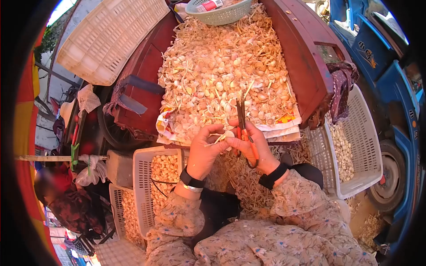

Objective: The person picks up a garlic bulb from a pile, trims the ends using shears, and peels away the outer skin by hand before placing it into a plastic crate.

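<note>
In the head view, my left hand [203,153] pinches a pale garlic clove [225,136] with a strip of dry skin or stem hanging from it. My right hand [262,154] is wrapped around scissors [242,117] with dark blades and orange handles, the blades pointing up and away from me. The thumb of that hand meets the clove beside my left fingertips. Just beyond both hands, a large heap of garlic cloves [217,84], mixed with dry skins and stems, fills the bed of a dark red cart [301,57].
White crates of cloves stand at the left [144,195] and right [375,155]. A tilted crate [104,48] leans at upper left; a green basket [226,17] sits atop the heap. A blue vehicle [399,102] borders the right. Another person [71,204] is at left.
</note>
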